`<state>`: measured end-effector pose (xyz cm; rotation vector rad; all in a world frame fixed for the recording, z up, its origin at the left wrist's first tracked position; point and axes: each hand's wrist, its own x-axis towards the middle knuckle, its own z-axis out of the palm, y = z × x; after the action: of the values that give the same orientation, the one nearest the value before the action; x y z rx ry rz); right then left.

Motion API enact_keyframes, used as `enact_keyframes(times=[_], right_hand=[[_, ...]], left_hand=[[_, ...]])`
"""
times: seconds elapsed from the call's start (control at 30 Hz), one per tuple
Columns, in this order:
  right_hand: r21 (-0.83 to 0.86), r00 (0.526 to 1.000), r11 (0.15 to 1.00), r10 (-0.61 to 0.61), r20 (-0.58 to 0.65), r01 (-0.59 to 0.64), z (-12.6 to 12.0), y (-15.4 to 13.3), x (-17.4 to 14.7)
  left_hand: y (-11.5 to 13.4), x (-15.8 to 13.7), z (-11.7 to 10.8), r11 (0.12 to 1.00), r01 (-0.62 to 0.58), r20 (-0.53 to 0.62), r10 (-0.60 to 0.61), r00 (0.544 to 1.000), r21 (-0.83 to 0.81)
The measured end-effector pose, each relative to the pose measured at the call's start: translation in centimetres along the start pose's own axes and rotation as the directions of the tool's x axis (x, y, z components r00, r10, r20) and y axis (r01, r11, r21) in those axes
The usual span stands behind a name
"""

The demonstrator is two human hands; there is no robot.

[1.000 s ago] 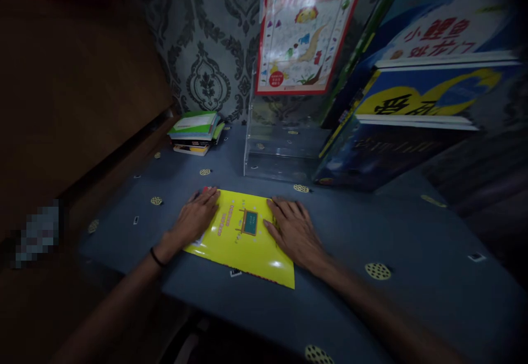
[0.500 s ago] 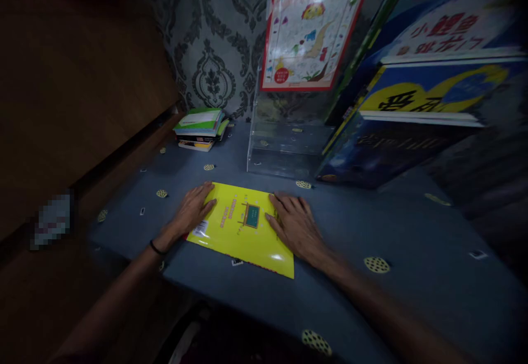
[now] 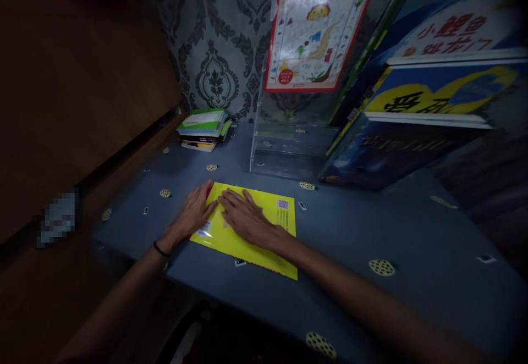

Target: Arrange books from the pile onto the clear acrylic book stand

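Observation:
A yellow book (image 3: 264,254) lies flat on the blue patterned tablecloth, with a barcode near its left edge and a QR code at its upper right. Across its left edge rests my left hand (image 3: 193,210), fingers stretched out and thumb on the cover. My right hand (image 3: 243,215) lies flat on the cover's left half, fingertips close to my left thumb. It hides most of the cover's printed picture. A strip of red shows along the book's left edge beside my left hand.
A small stack of books (image 3: 202,127) sits at the back left against the patterned wall. A clear acrylic rack (image 3: 280,160) stands at the back, holding a red-bordered picture book (image 3: 313,39) and several larger books (image 3: 412,144) to the right. A brown wooden panel (image 3: 82,89) rises at left.
My right hand has slid left across the cover, from the book's right edge to beside my left hand. My left hand stays at the left edge. The view has shifted slightly.

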<state>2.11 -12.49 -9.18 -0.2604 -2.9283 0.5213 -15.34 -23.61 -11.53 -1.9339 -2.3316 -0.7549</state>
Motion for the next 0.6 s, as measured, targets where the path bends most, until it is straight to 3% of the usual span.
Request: enact_keyframes(times=[0.13, 0.27, 0.43, 0.6], right_hand=[[0.033, 0.999, 0.999, -0.029, -0.021, 0.030, 0.8, 0.0, 3.5], [0.032, 0.998, 0.999, -0.038, -0.050, 0.040, 1.2, 0.9, 4.8], [0.020, 0.980, 0.980, -0.197, 0.014, 0.197, 1.3, -0.3, 3.6], [0.072, 0.916, 0.920, -0.390, 0.095, 0.385, 1.9, -3.5, 1.0]], left_hand=[[-0.6, 0.0, 0.1, 0.997, 0.006, 0.005, -0.006, 1.000, -0.079], [-2.2, 0.2, -0.7, 0.978, 0.034, 0.081, -0.018, 0.997, -0.205], [-4.0, 1.1, -1.9, 0.953, 0.037, 0.162, 0.013, 0.987, -0.301], [-3.8, 1.4, -2.1, 0.949, 0.058, 0.169, -0.004, 0.986, -0.311]])
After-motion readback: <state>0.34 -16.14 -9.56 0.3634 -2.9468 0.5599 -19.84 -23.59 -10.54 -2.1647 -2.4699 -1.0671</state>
